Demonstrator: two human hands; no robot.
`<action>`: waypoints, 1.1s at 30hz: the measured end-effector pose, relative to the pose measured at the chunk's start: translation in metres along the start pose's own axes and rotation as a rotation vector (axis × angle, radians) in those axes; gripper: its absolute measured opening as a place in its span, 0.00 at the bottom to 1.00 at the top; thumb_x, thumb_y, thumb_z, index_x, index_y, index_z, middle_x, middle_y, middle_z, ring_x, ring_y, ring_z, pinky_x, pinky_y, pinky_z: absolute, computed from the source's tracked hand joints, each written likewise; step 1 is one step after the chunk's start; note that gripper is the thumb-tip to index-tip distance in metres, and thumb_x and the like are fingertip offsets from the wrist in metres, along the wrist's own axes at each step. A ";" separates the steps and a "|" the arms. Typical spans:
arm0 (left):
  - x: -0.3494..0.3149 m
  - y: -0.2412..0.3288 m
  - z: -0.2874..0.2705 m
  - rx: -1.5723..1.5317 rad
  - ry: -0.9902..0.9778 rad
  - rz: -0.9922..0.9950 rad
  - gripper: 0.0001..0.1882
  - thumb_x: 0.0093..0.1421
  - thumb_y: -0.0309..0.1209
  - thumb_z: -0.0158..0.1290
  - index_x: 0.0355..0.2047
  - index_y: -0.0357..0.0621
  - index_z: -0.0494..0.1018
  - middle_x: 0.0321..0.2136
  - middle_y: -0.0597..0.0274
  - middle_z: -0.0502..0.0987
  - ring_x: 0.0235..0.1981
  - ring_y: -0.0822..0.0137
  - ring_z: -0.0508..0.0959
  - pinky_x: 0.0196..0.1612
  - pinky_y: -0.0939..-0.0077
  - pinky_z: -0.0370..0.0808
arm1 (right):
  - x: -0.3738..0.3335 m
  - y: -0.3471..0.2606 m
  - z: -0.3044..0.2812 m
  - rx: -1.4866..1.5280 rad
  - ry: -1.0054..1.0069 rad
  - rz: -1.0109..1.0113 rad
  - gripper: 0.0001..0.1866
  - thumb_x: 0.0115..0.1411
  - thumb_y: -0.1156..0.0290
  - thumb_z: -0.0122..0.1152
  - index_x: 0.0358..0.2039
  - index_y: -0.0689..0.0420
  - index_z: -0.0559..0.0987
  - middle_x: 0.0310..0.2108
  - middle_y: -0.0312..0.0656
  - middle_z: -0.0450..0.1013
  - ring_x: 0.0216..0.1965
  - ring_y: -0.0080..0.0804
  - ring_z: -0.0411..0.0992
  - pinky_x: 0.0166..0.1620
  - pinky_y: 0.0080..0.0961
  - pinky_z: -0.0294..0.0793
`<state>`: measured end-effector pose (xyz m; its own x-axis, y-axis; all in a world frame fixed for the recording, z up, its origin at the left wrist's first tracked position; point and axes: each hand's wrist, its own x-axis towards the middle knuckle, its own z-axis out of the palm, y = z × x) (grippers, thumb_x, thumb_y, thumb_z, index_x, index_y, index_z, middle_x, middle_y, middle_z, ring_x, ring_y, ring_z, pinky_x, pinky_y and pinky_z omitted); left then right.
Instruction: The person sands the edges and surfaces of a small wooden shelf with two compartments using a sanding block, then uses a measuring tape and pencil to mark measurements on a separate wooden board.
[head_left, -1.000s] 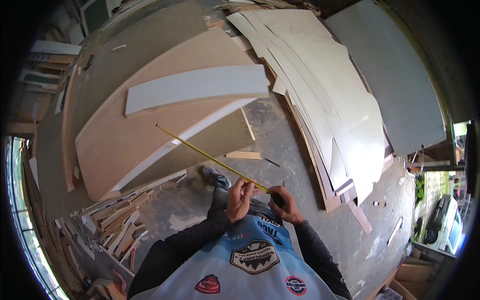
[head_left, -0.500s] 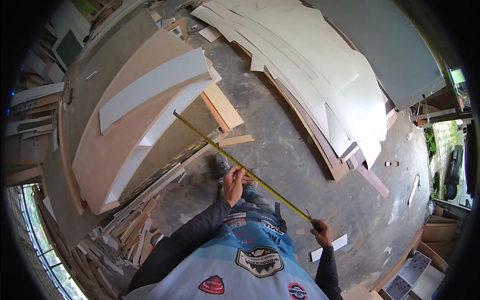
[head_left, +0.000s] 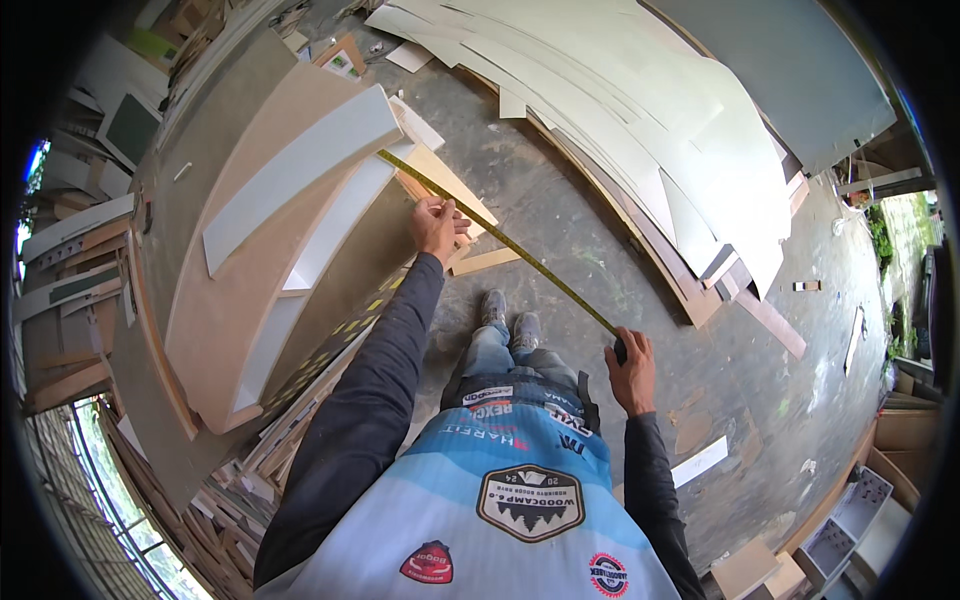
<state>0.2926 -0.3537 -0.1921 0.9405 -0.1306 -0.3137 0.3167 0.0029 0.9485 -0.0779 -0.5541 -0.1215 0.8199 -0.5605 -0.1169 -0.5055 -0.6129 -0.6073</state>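
Observation:
A yellow measuring tape [head_left: 520,252] runs in a straight line from the upper left down to my right hand. My right hand [head_left: 630,368] is closed around the dark tape case near my right hip. My left hand [head_left: 437,224] is stretched forward and pinches the tape, holding it against the corner of a brown board [head_left: 440,180] beside a curved wooden cabinet [head_left: 250,290]. The tape's free end reaches past my left hand to the cabinet's white shelf edge [head_left: 300,170]. My shoes [head_left: 508,318] stand on the concrete floor below the tape.
A large stack of pale sheet boards [head_left: 640,130] leans across the upper right. Offcut strips and scrap wood [head_left: 250,480] pile up at the lower left. A loose wooden slat [head_left: 485,262] and a white strip [head_left: 698,462] lie on the floor. Boxes [head_left: 850,520] sit at the lower right.
My left hand has reached forward along the tape to the board corner. My right hand has pulled the case back to my right side, so the tape is stretched longer.

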 end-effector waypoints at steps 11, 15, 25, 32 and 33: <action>0.050 0.010 -0.059 0.187 -0.059 0.126 0.11 0.70 0.28 0.53 0.46 0.32 0.69 0.27 0.56 0.79 0.20 0.65 0.83 0.16 0.81 0.73 | 0.060 -0.049 0.057 -0.061 0.056 -0.052 0.22 0.57 0.68 0.65 0.53 0.53 0.77 0.48 0.43 0.74 0.52 0.47 0.69 0.52 0.44 0.69; 0.056 0.019 -0.075 0.487 0.079 0.340 0.10 0.66 0.27 0.55 0.45 0.36 0.73 0.29 0.56 0.80 0.24 0.64 0.83 0.23 0.73 0.75 | 0.072 -0.052 0.067 -0.060 0.090 -0.073 0.21 0.56 0.68 0.65 0.52 0.52 0.78 0.48 0.42 0.74 0.52 0.46 0.69 0.52 0.43 0.69; 0.090 0.043 -0.093 1.101 0.096 0.790 0.24 0.62 0.32 0.56 0.58 0.45 0.71 0.57 0.47 0.74 0.60 0.46 0.71 0.63 0.54 0.65 | 0.072 -0.057 0.085 -0.070 0.143 -0.027 0.22 0.55 0.70 0.65 0.51 0.53 0.78 0.48 0.44 0.74 0.53 0.46 0.69 0.54 0.43 0.68; 0.083 0.042 -0.084 1.133 0.080 0.719 0.26 0.63 0.35 0.54 0.61 0.44 0.69 0.59 0.43 0.72 0.62 0.43 0.68 0.65 0.51 0.63 | 0.071 -0.060 0.084 -0.112 0.163 -0.024 0.21 0.54 0.70 0.66 0.51 0.54 0.79 0.48 0.44 0.75 0.52 0.46 0.70 0.54 0.43 0.69; 0.085 0.039 -0.085 1.119 0.091 0.707 0.26 0.62 0.34 0.55 0.61 0.47 0.70 0.59 0.46 0.72 0.63 0.44 0.67 0.66 0.49 0.61 | 0.072 -0.061 0.084 -0.116 0.160 -0.027 0.21 0.54 0.70 0.66 0.51 0.54 0.79 0.48 0.44 0.75 0.52 0.46 0.70 0.54 0.42 0.69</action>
<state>0.3951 -0.2802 -0.1854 0.8787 -0.3724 0.2986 -0.4713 -0.7766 0.4182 0.0341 -0.5101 -0.1591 0.7847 -0.6191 0.0304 -0.5195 -0.6836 -0.5127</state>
